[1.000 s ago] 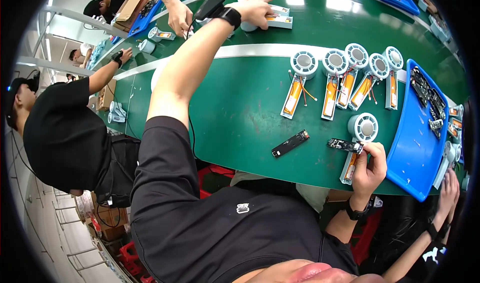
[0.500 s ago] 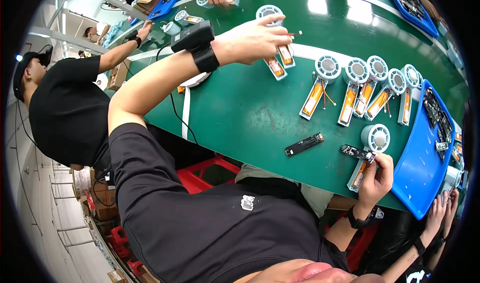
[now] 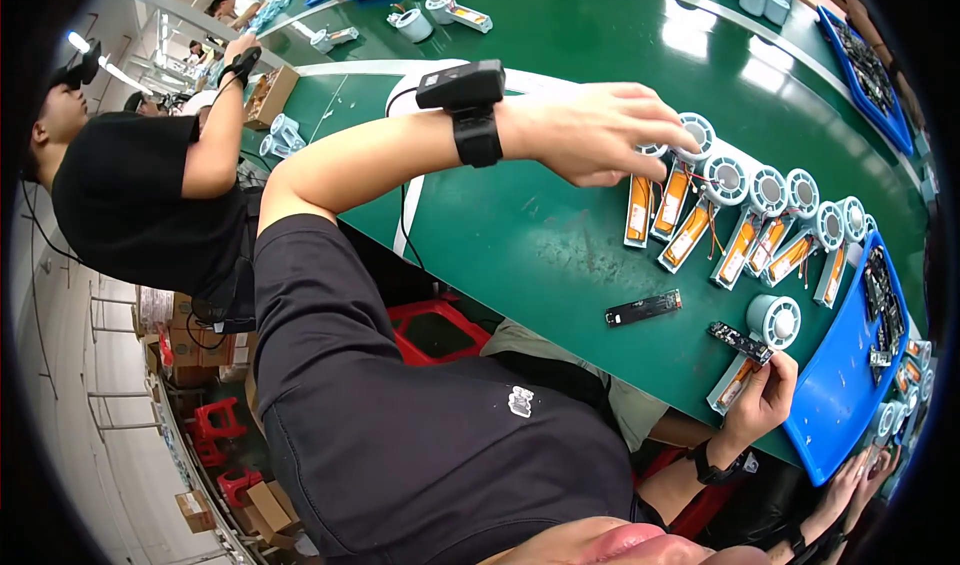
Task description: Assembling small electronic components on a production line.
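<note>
My left hand (image 3: 600, 137) reaches over the left end of a row of pale-blue handheld fans (image 3: 769, 191). Its fingers are stretched out and apart, touching or just above two fan heads, which they partly cover. Each fan has a round grilled head and an open handle with an orange-and-white battery and thin wires. At the lower right, my right hand (image 3: 762, 402) pinches a narrow black circuit board (image 3: 738, 341) by one end. Under that board lies another fan (image 3: 774, 321), its open handle beside my fingers. A second black board (image 3: 643, 308) lies flat on the green table.
A blue tray (image 3: 822, 420) with several black boards stands at the table's right edge. Beyond it are another person's hands (image 3: 850, 485) and more fans. To the left, a person in black (image 3: 130, 205) sits. A second blue tray (image 3: 880, 95) stands at the far right.
My left hand has moved right, and the two fans under it now stand by the row's left end. My right hand keeps its pinch on the board. The view has shifted.
</note>
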A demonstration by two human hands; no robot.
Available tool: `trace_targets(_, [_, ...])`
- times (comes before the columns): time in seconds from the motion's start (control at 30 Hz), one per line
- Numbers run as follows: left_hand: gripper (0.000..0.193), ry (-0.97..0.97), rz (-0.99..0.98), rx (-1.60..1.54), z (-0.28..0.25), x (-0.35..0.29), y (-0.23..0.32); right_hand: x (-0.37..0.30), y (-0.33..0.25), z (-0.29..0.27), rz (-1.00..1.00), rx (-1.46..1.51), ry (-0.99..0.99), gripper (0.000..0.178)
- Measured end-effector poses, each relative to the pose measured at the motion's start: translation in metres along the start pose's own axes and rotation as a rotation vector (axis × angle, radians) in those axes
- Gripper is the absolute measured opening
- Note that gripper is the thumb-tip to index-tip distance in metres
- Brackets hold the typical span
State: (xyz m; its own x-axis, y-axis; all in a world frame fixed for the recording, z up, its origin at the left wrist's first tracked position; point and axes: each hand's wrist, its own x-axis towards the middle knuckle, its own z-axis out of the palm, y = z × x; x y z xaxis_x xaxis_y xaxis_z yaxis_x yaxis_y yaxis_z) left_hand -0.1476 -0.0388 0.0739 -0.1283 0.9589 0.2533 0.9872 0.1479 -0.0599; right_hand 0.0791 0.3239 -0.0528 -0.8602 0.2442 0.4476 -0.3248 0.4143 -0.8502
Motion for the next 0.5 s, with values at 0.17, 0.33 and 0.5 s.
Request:
trace_targets(0.17, [0.037, -0.312, -0.703, 0.774, 0.015, -0.113, -0.139, 0.003, 0.004, 0.004, -0.007, 0.016, 0.005, 0.01])
trace_targets(0.33, [0.022, -0.513, -0.925, 0.796, 0.042, -0.229, -0.208, 0.002, 0.007, 0.003, 0.002, 0.063, 0.009, 0.011])
trace_targets(0.5, [0.021, -0.289, -0.965, 1.033, 0.037, -0.23, -0.216, -0.003, 0.006, -0.007, 0.05, 0.043, 0.004, 0.012])
